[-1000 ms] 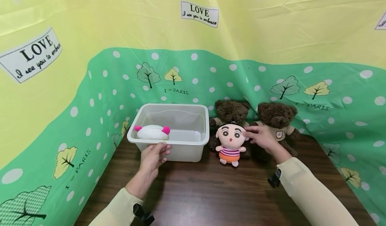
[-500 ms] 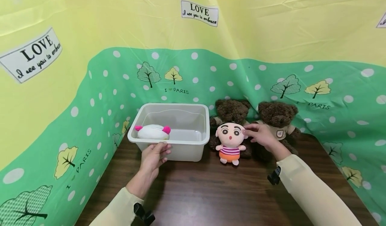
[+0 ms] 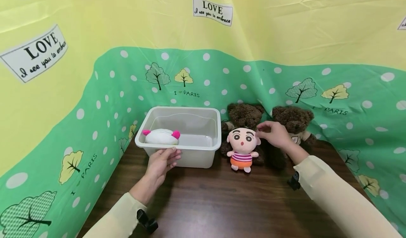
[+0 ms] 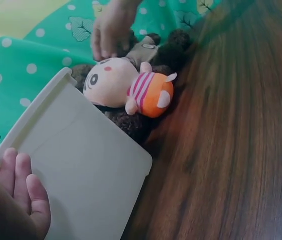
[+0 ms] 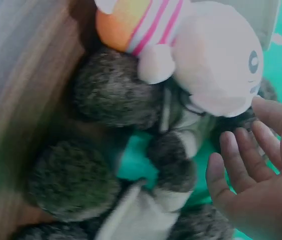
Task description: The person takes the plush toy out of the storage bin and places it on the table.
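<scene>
My left hand [image 3: 160, 164] is at the front rim of a light grey plastic bin [image 3: 203, 158], its thumb at the rim and its fingers against the outer wall. Inside the bin, at the left, lies a white plush toy [image 3: 161, 137] with pink ends. A plush doll [image 3: 242, 144] with thick eyebrows, a striped top and orange shorts leans upright to the right of the bin. Beside its head is my right hand [image 3: 274, 135], fingers loosely bent and spread. In the right wrist view, a fingertip is at the edge of the doll's head [image 5: 216, 60]; contact is hard to tell.
Two brown teddy bears sit against the cloth backdrop [image 3: 222, 79]: one bear [image 3: 244, 114] behind the doll, the other bear [image 3: 291, 118] behind my right hand. The dark wooden table [image 3: 222, 202] extends in front.
My right hand has risen slightly at the doll's head, and its fingers have loosened from it. The left hand stays at the bin's rim. The head view has shifted a little.
</scene>
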The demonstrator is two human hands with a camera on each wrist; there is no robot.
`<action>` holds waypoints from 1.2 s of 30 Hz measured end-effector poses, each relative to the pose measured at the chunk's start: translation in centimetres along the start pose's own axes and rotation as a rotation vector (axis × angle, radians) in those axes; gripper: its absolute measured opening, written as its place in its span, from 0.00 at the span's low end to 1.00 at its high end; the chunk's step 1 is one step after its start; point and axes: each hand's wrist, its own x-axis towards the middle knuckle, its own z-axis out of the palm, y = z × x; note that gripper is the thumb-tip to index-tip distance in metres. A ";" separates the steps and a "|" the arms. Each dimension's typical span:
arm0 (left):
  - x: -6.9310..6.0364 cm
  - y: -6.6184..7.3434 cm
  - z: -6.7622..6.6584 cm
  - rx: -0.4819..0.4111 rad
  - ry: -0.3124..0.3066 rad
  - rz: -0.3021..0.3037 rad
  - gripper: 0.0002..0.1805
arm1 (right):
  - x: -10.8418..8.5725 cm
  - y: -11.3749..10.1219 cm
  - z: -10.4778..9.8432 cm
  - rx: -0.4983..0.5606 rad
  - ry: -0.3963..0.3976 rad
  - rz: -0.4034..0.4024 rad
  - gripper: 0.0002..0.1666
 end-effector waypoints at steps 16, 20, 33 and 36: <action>-0.3 0.8 -0.2 0.093 0.031 -0.029 0.17 | 3.6 -9.8 -0.3 0.045 -0.125 -0.210 0.21; -0.3 1.0 0.1 0.095 0.040 -0.038 0.16 | 5.0 -12.8 0.3 0.073 -0.188 -0.274 0.20; -0.1 1.1 0.1 0.070 0.021 -0.035 0.14 | 9.8 -21.7 5.6 0.055 -0.488 -0.401 0.19; -0.2 1.1 0.2 0.067 0.022 -0.037 0.14 | 10.4 -23.0 7.0 -0.009 -0.534 -0.429 0.19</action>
